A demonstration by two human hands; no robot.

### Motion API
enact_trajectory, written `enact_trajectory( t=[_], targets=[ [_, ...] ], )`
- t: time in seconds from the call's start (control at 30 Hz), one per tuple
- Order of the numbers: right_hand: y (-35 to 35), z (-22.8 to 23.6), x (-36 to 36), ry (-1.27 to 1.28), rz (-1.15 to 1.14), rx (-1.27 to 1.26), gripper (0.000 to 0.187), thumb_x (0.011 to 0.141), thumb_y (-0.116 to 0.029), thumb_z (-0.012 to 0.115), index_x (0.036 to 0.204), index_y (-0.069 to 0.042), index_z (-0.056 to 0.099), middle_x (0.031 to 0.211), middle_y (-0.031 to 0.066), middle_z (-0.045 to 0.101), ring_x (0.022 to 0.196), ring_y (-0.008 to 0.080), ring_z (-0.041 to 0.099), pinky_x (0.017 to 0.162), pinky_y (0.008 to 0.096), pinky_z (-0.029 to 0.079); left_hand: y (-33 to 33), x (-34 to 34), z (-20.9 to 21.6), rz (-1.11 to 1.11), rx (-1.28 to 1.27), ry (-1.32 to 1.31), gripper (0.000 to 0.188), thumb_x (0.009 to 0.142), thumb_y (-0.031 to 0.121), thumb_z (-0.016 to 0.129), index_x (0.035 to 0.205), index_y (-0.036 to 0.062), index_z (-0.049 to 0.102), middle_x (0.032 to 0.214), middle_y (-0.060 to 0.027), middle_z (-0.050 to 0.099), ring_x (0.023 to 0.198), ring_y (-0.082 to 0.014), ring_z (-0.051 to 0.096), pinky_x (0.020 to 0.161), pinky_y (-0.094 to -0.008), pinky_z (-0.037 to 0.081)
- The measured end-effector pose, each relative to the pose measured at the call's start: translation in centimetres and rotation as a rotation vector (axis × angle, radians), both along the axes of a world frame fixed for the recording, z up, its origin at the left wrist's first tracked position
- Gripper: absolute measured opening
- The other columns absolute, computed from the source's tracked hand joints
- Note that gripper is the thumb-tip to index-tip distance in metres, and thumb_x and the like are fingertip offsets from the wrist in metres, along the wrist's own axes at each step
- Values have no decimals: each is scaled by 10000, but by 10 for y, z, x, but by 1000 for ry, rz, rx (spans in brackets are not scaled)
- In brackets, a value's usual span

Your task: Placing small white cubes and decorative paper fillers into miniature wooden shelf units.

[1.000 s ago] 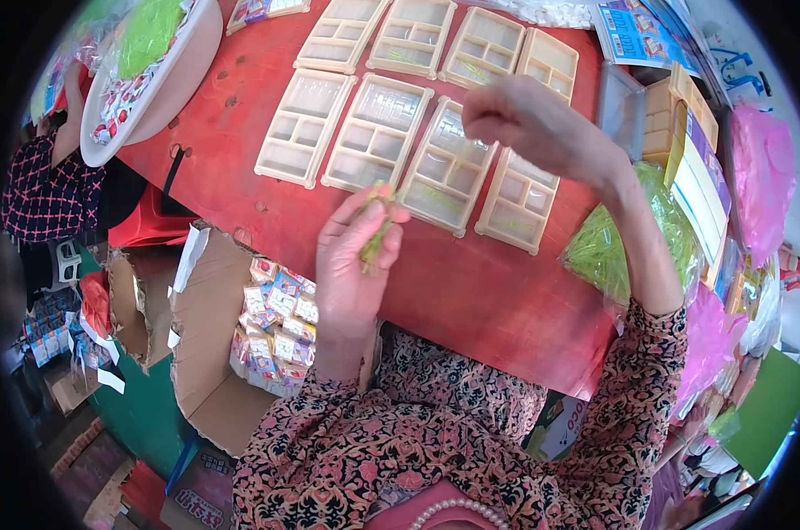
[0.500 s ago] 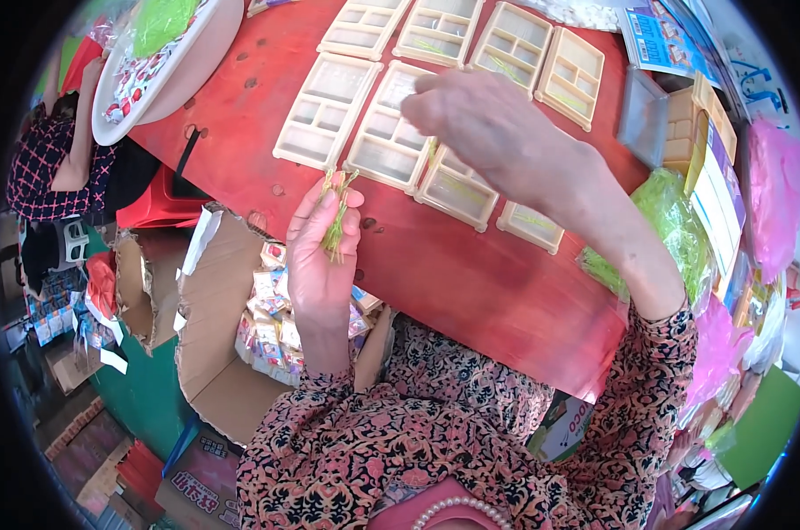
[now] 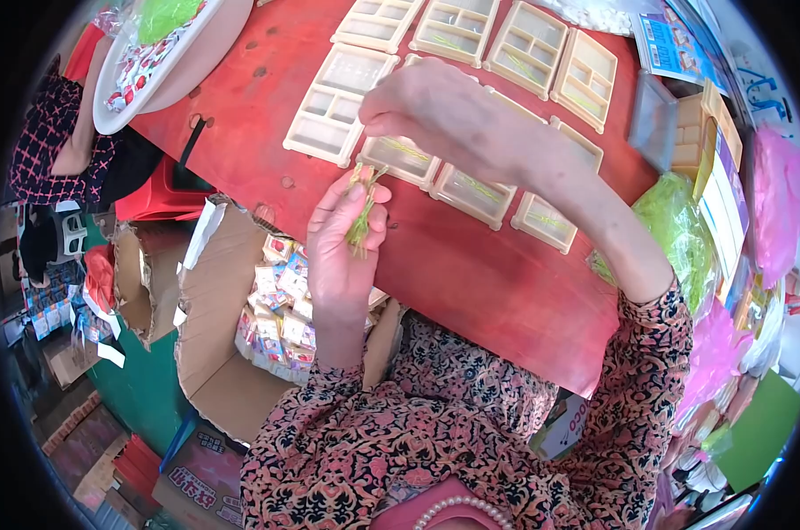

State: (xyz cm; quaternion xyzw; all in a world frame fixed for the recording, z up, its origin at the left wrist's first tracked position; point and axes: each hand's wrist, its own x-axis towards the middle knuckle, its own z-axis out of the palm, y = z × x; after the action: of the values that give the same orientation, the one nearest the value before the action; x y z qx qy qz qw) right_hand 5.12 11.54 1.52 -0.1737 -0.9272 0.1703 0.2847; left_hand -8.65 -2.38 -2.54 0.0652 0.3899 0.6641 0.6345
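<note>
My left hand (image 3: 343, 234) is closed round a small bundle of thin yellow-green strips (image 3: 361, 231), just off the near edge of the tray rows. Over the middle trays hovers my right hand (image 3: 418, 106), palm down with its fingers curled together; what they hold, if anything, is hidden. Cream compartment trays stand in rows beneath it. The front-left tray (image 3: 338, 110) shows no strips, while a tray under my right wrist (image 3: 475, 190) and the back-row trays (image 3: 525, 51) have a few strips lying inside. My right forearm covers parts of several trays.
The trays stand on a red tabletop (image 3: 471, 283). At far left is a white basin (image 3: 170, 84) of small wrapped items, beside another person's arm (image 3: 73, 155). An open cardboard box (image 3: 210, 336) holds small packets. Green plastic bags (image 3: 674, 225) and stacked trays (image 3: 691, 132) lie right.
My right hand has moved left and a little nearer, from above the middle trays toward the front-left tray. My left hand, still gripping the strips, sits slightly further right in the picture.
</note>
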Motion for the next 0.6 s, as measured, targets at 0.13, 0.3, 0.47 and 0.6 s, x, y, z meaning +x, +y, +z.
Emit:
enact_trajectory(
  t=[0.13,0.3,0.47,0.6],
  targets=[
    [3,6,7,-99,96,-635,137,804,-93,588,781,42,582,701,92,589,630,182,557,575,301,443,6,8,1,-34,-10,-17,200,885,68,549,1070,8,594,859,-108,625,615,-97,519,474,-177,350],
    [-6,7,13,-258,1,-809,126,788,-68,570,756,54,567,611,64,555,598,102,514,558,279,428,9,14,2,-68,19,-56,197,888,75,549,1071,15,590,855,-109,624,614,-95,518,484,-181,368],
    [1,5,30,-201,-55,-539,123,778,-67,552,728,43,570,595,97,545,571,137,520,549,299,432,9,18,3,-82,11,-48,198,886,80,556,1072,21,588,847,-104,621,603,-92,509,482,-179,364],
    [26,19,35,-255,-262,-567,133,750,-71,561,761,56,602,604,123,550,567,139,528,543,300,432,9,12,7,-24,-45,-24,195,884,74,559,1070,25,589,842,-99,621,599,-87,505,480,-181,362]
  ],
)
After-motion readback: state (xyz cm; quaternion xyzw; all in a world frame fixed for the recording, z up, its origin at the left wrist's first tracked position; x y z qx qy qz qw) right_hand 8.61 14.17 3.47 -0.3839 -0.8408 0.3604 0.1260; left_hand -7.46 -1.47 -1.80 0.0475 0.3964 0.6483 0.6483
